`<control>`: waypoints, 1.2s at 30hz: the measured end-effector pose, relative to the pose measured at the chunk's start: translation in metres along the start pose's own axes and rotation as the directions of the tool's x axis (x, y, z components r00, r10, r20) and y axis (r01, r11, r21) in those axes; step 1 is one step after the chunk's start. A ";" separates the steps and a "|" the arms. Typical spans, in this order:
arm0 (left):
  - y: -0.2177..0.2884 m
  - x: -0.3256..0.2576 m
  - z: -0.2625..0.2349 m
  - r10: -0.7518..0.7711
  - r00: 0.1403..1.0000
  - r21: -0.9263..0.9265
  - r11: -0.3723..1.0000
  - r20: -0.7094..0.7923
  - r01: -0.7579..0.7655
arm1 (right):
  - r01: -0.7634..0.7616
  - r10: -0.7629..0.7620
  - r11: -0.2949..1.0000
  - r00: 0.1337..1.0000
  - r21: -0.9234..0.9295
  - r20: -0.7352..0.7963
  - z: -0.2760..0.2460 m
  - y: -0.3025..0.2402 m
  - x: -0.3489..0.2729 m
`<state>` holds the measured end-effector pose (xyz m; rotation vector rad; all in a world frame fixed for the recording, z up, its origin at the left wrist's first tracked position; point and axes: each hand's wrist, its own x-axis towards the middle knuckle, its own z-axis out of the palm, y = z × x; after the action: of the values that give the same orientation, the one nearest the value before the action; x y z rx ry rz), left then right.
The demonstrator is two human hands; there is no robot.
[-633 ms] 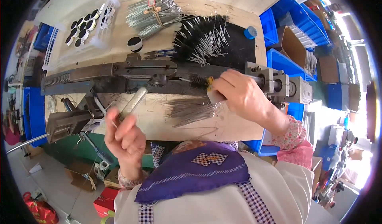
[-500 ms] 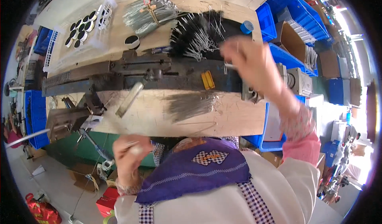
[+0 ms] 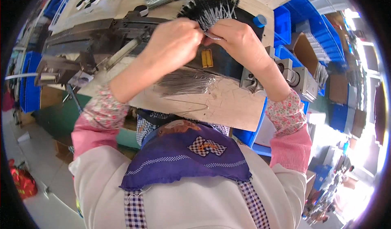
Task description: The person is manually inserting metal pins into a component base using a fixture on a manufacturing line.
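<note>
Left hand [image 3: 173,41]: pinches a thin metal wire [image 3: 214,37].
Right hand [image 3: 240,39]: pinches the same wire.
Black brush pile [image 3: 209,7]: at 12 o'clock, touching both hands.

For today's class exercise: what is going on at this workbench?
A person stands over a wooden bench, both hands raised together. The left hand and right hand pinch a thin metal wire piece between them, just by a bristly heap of black-tipped wires. A loose bundle of wires lies below.

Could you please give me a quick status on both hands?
Left hand and right hand together, pinching one thin metal wire. Black-tipped wire pile right behind. Nothing blocking.
</note>
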<state>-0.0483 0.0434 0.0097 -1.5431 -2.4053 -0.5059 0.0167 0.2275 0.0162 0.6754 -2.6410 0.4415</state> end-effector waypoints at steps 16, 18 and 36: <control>-0.004 -0.077 -0.042 -0.102 0.871 -0.289 -0.956 0.480 0.047 | -0.095 0.123 0.931 0.991 0.352 -0.055 0.052 -0.002 0.033; 0.023 -0.075 -0.005 -0.404 0.778 -0.856 -0.407 0.482 0.319 | -0.078 0.104 0.934 0.993 0.349 -0.056 0.051 -0.004 0.038; -0.087 -0.206 0.009 -0.921 0.213 -0.937 -0.286 0.327 0.202 | -0.574 0.583 0.812 0.807 -0.105 0.096 0.086 -0.011 -0.066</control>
<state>-0.0426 -0.1570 -0.0904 0.5426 -1.9118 -2.6635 0.0513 0.2110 -0.0857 -0.1642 -2.9352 0.4739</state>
